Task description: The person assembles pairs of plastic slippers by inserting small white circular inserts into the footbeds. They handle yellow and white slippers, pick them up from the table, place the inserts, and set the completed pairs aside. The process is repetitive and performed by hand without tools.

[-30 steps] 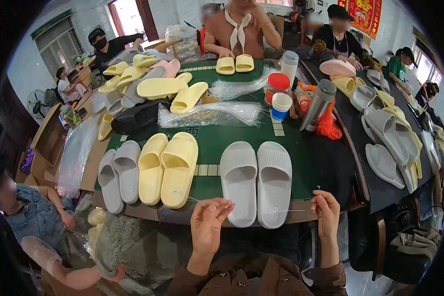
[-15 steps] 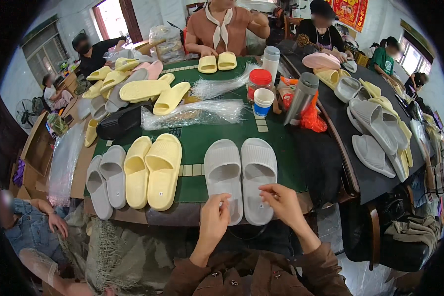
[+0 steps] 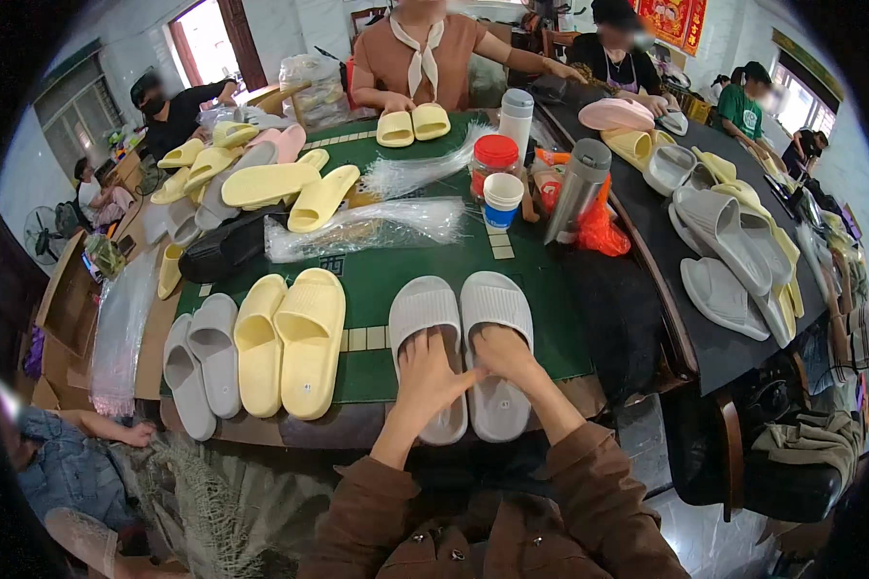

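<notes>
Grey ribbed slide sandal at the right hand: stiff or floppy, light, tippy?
The grey ribbed slide sandal is probably light for its bulk, looking like thick moulded foam. Likely springy, not floppy: its strap stands arched over the right hand. Tipping seems unlikely; it lies flat, long and low.

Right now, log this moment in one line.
left hand: partly inside left ribbed gray slide | right hand: partly inside right ribbed gray slide | leftward: yellow slide pair
</notes>
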Available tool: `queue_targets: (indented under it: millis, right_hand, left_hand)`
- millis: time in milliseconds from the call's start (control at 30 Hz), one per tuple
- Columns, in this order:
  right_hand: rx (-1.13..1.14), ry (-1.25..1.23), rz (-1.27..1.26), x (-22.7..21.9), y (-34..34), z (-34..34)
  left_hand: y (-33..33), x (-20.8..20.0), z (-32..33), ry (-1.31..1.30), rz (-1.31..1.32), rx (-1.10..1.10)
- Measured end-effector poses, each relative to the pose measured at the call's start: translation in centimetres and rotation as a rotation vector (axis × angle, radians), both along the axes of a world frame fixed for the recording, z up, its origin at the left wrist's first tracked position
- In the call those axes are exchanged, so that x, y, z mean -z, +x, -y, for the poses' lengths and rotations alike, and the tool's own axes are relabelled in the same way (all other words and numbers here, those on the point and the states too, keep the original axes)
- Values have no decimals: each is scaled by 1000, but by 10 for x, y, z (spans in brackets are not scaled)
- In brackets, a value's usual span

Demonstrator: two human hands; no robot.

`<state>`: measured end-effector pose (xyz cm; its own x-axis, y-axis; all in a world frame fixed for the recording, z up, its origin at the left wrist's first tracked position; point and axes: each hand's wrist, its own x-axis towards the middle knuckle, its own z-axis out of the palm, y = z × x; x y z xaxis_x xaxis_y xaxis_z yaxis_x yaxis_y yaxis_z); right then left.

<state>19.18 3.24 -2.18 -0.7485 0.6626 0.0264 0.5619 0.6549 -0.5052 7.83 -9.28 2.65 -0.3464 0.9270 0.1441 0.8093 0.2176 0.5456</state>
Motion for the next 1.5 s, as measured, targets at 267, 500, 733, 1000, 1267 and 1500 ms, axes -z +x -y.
queue_targets:
  millis: [267,500,733,1000,1267,1500]
  right_hand:
    - [47,-89,54,-42,-8,14]
    - [7,25,12,-15,-2,5]
    - [-150,132,-444,-50,20,33]
    - [213,-243,-598,-89,-23,-49]
    - [110,-143,-433,-41,-73,-97]
    - [186,-508,-471,-52,-79,-81]
  left_hand:
    - [4,12,-26,-19,-7,-49]
    - [7,18,-32,26,-105,-60]
    - [-4,33,-27,129,-189,-7]
    - [2,26,-27,33,-114,-57]
    - [-1,24,-26,21,-75,-48]
    - [0,32,-28,23,-120,-43]
